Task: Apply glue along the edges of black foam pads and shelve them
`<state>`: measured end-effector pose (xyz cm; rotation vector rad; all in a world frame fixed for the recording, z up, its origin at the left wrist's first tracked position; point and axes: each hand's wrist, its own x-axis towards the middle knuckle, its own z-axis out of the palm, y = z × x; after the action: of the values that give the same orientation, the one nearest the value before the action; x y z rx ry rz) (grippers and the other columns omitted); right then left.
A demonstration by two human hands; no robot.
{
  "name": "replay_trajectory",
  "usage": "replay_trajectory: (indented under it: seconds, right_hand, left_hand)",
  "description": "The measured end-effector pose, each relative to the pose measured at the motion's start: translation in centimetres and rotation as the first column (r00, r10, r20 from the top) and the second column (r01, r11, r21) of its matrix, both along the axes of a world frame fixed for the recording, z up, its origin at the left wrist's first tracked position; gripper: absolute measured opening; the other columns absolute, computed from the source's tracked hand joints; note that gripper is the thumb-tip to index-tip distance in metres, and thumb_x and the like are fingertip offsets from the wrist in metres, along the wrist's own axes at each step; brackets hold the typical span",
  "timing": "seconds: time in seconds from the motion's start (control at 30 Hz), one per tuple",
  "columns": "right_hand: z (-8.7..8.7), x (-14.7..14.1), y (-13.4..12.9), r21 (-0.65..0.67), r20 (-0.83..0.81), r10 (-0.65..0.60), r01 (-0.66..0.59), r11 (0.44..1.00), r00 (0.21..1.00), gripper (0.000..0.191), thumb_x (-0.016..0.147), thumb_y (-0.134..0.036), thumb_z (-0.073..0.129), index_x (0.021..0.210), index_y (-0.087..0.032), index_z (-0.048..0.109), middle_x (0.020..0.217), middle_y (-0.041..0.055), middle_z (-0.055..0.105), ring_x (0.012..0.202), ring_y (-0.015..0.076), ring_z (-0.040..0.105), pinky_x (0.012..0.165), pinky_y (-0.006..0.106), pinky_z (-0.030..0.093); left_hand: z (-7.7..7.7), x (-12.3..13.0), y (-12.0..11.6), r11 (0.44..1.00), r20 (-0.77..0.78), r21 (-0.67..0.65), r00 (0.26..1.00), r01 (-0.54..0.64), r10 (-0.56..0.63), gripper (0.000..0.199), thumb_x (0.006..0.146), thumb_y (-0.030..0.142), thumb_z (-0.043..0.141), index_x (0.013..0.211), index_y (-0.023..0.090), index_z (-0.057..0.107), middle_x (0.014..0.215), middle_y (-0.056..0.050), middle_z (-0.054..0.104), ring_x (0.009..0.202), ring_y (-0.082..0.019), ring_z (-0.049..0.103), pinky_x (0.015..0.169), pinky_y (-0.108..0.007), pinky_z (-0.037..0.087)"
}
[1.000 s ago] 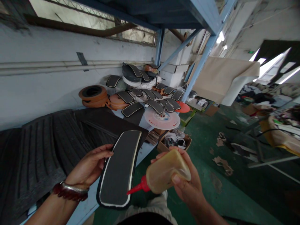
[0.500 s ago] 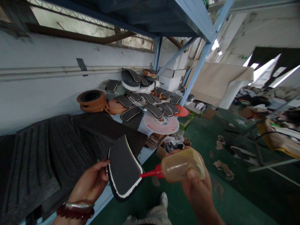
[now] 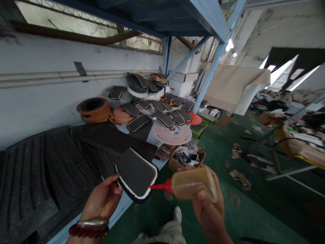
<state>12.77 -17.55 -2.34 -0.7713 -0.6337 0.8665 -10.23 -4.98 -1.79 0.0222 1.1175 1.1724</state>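
My left hand point(image 3: 106, 195) pinches the left edge of a dark, curved foam pad point(image 3: 135, 173), with a whitish line of glue along its rim. Closed around a squeeze bottle point(image 3: 194, 184) of yellowish glue is my right hand point(image 3: 209, 203), thumb pressed on its side. The bottle lies nearly level, and its red nozzle point(image 3: 159, 186) meets the pad's right edge. Both hands are in front of the shelf, above the floor. Similar pale-edged pads point(image 3: 138, 123) lie spread on rolls and reels farther back.
Stacked black ribbed foam sheets point(image 3: 27, 176) cover the shelf at left. Orange tape rolls point(image 3: 92, 110) and a clear reel point(image 3: 172, 134) stand behind. A blue shelf post point(image 3: 212, 71) rises at right. Below the reel, a cardboard box point(image 3: 175, 164) holds scraps; more scraps point(image 3: 240, 179) litter the green floor.
My left hand has turned and tilted the pad, moving slightly right. The nozzle has shifted a little up and left, still at the pad's edge. The view has shifted slightly.
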Motion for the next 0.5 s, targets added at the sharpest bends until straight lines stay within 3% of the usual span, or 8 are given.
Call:
replay_trajectory:
  seconds: [0.2, 0.27, 0.33, 0.43, 0.5]
  right_hand:
    - [-1.1, -1.0, -0.1, 0.001, -0.069, 0.013, -0.013, 1.0, 0.997, 0.055, 0.081, -0.035, 0.083, 0.126, -0.026, 0.052, 0.117, 0.0119, 0.064, 0.108, 0.0341, 0.063, 0.082, 0.045, 0.056]
    - [-1.8, -2.0, 0.1, -0.029, -0.14, 0.03, -0.034, 0.999, 0.99, 0.053, 0.081, -0.035, 0.083, 0.125, -0.025, 0.054, 0.115, 0.0114, 0.066, 0.104, 0.0323, 0.065, 0.075, 0.04, 0.058]
    - [-2.6, -3.0, 0.4, -0.09, -0.268, 0.103, -0.132, 0.987, 0.958, 0.047, 0.083, -0.037, 0.083, 0.12, -0.022, 0.058, 0.106, 0.0097, 0.069, 0.09, 0.028, 0.068, 0.063, 0.032, 0.057]
    - [-3.6, -3.8, 1.3, -0.191, -0.587, 0.194, -0.368, 0.91, 0.786, 0.041, 0.079, -0.039, 0.086, 0.105, -0.014, 0.066, 0.094, 0.0095, 0.072, 0.072, 0.0209, 0.068, 0.049, 0.023, 0.051]
    - [-3.8, -3.3, 2.0, -0.217, -0.747, 0.139, -0.436, 0.874, 0.65, 0.042, 0.074, -0.035, 0.091, 0.098, -0.011, 0.068, 0.091, 0.0111, 0.073, 0.067, 0.0181, 0.068, 0.046, 0.019, 0.048]
  left_hand:
    - [0.0, 0.2, 0.3, 0.999, -0.035, -0.029, 0.999, -0.036, 0.035, 0.038, 0.084, -0.009, 0.045, 0.107, 0.01, 0.068, 0.069, -0.004, 0.073, 0.058, -0.014, 0.073, 0.05, -0.014, 0.06]
    - [-0.1, 0.3, 0.5, 0.998, -0.051, -0.03, 0.997, -0.062, 0.06, 0.033, 0.086, -0.008, 0.045, 0.101, 0.011, 0.068, 0.064, -0.002, 0.069, 0.055, -0.013, 0.07, 0.048, -0.014, 0.058]
    - [-0.3, 0.4, 0.7, 0.997, -0.066, -0.016, 0.995, -0.075, 0.074, 0.031, 0.086, -0.007, 0.046, 0.093, 0.013, 0.067, 0.06, 0.0, 0.066, 0.051, -0.011, 0.066, 0.047, -0.014, 0.057]
    - [-1.3, 0.6, 1.4, 0.997, -0.091, -0.003, 0.993, -0.076, 0.075, 0.029, 0.086, -0.007, 0.047, 0.08, 0.016, 0.063, 0.057, 0.003, 0.061, 0.045, -0.009, 0.058, 0.04, -0.013, 0.05]
    - [-2.3, 0.6, 2.4, 0.997, -0.122, -0.013, 0.99, -0.079, 0.077, 0.029, 0.086, -0.006, 0.048, 0.074, 0.018, 0.059, 0.054, 0.004, 0.056, 0.042, -0.007, 0.053, 0.039, -0.013, 0.046]
